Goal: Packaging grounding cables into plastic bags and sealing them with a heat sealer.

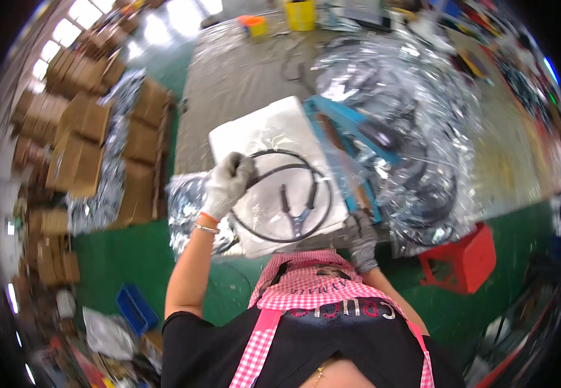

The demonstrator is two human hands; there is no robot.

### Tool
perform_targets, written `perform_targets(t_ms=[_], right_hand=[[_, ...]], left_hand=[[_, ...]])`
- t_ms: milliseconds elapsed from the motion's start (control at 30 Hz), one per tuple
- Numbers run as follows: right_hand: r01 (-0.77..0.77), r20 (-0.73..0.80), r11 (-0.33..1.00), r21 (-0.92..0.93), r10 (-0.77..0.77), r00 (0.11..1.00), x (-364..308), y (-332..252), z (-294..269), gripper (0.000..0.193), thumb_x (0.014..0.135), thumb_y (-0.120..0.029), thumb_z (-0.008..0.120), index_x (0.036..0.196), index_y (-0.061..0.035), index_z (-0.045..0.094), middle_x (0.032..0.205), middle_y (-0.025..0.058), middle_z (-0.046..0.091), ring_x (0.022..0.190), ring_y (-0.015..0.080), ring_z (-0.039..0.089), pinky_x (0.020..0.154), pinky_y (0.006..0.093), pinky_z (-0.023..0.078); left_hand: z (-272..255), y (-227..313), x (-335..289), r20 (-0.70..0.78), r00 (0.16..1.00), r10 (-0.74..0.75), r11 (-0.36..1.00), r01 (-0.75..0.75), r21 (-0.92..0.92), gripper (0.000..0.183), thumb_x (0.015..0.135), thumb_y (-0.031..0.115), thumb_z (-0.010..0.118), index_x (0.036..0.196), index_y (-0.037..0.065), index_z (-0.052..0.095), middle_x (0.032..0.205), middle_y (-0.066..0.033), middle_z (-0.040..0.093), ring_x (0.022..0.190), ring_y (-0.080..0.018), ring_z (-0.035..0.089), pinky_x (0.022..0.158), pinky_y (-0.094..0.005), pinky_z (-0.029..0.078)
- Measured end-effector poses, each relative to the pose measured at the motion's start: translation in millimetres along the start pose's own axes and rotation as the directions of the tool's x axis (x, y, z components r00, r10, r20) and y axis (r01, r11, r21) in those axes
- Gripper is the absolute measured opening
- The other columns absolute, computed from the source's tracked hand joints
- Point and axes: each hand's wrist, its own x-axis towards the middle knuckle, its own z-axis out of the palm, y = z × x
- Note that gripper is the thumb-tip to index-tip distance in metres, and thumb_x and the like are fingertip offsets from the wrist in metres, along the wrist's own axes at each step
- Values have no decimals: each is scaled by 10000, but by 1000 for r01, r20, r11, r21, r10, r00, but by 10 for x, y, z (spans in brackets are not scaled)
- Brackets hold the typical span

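Observation:
My left hand (pixel 228 181), in a white glove with an orange cuff, has its fingers closed on the side of a coiled black cable (pixel 327 207). The coil lies on a stack of white sheets or bags (pixel 267 126); a forked grey-blue end (pixel 298 220) with black tips rests inside the loop. My right hand (pixel 361 239), in a grey glove, is at the near end of a blue bar-shaped device, apparently a heat sealer (pixel 351 119). Its fingers are curled together; what they hold, if anything, is hidden.
Clear plastic bags with dark cables (pixel 416 149) cover the table's right side. More clear bags (pixel 190 207) lie left of the sheets. Yellow containers (pixel 300 14) stand at the far edge. A red stool (pixel 464 258) is at the near right; cardboard boxes (pixel 80 152) are stacked at left.

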Motion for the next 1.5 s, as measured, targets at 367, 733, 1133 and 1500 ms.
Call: perform_targets(t_ms=[367, 733, 1133, 1500], right_hand=[[-402, 603, 901, 161, 233, 763, 524, -1337, 1595, 597, 887, -181, 626, 1382, -42, 321, 901, 107, 641, 677, 158, 615, 606, 309, 488], [687, 745, 596, -416, -209, 633, 262, -1229, 2132, 334, 795, -290, 650, 1089, -132, 633, 1033, 126, 587, 980, 305, 572, 873, 419, 465], [749, 671, 409, -520, -347, 655, 1196, -2613, 482, 241, 844, -225, 566, 995, -48, 629, 905, 128, 618, 880, 297, 605, 741, 391, 492], [-329, -288, 588, -739, 165, 943, 3718, -1139, -1518, 689, 787, -554, 615, 1276, -73, 545, 1331, 201, 499, 1249, 362, 451, 1036, 419, 367]], left_hand=[[-1179, -1171, -820, -242, 817, -524, 739, 294, -606, 258, 911, 270, 597, 952, 19, 636, 710, 7, 580, 595, -60, 485, 528, -230, 384], [-1665, -1941, -540, -497, 846, -192, 850, 397, 347, 505, 821, 379, 611, 1208, 66, 526, 1190, -194, 567, 1061, -408, 555, 949, -483, 422], [-681, -1729, -576, 38, 966, 256, 629, -196, 753, 733, 794, 480, 579, 1351, 32, 420, 1396, -293, 351, 1322, -501, 238, 1113, -588, 109], [-92, -1012, -345, -255, 936, 243, 721, 1, 692, 575, 721, 346, 678, 1201, 71, 515, 1238, -193, 485, 1223, -423, 377, 1074, -555, 258]])
